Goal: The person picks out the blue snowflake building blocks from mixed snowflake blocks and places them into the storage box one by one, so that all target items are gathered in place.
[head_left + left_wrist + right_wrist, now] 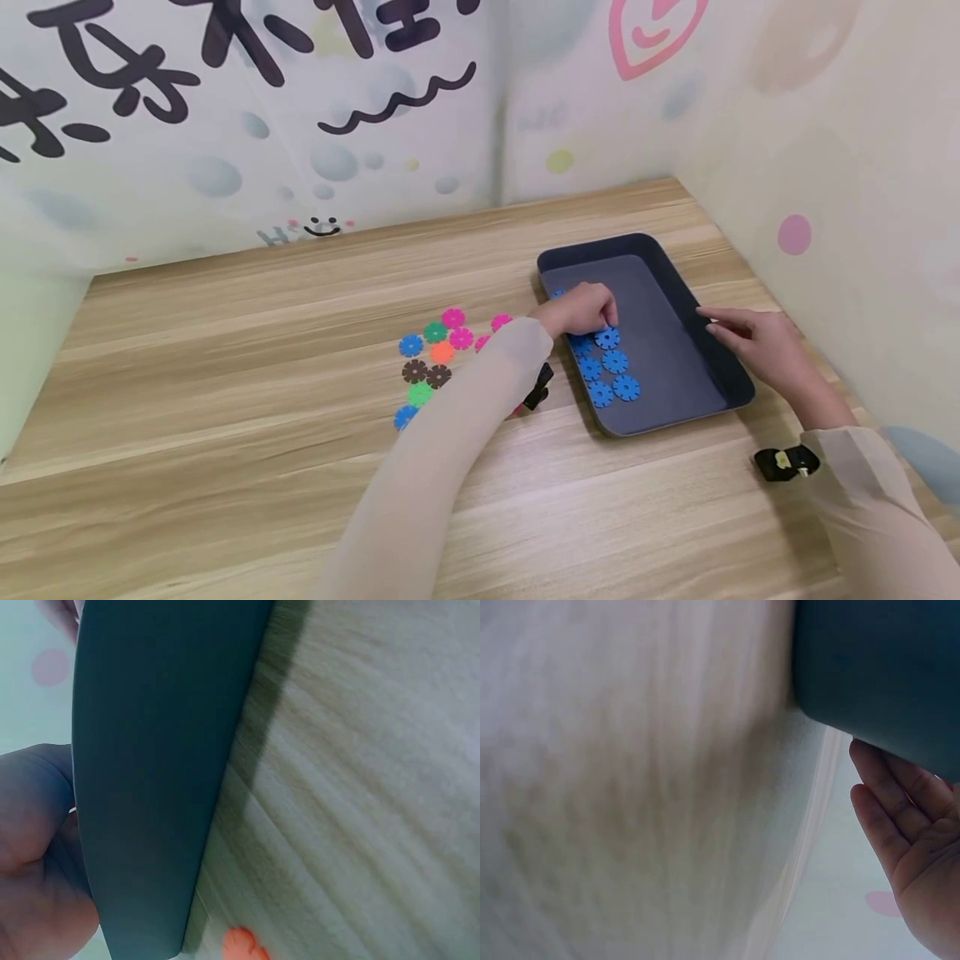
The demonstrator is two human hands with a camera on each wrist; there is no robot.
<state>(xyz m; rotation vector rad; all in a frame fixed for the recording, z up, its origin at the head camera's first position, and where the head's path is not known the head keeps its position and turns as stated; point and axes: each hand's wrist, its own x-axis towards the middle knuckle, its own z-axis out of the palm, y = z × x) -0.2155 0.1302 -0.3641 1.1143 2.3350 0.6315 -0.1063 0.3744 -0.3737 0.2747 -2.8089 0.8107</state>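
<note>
A dark grey rectangular tray (667, 333) lies on the table. Along its left side inside, several blue notched plastic discs (615, 362) form two rows. My left hand (583, 308) reaches over the left rim with fingers curled downward. Its fingertips are right at the top edge of one blue disc (607, 337); I cannot tell whether they pinch it. The tray wall (157, 780) hides part of this hand in the left wrist view. My right hand (768, 350) rests at the tray's right rim, its fingers (881, 776) fairly straight against the outer wall.
Left of the tray lie loose notched discs: pink (461, 338), green (420, 394), orange (442, 353), dark brown (414, 372) and blue (410, 346). My left sleeve (450, 450) covers some of them. Printed walls border the table (225, 400) behind and at right.
</note>
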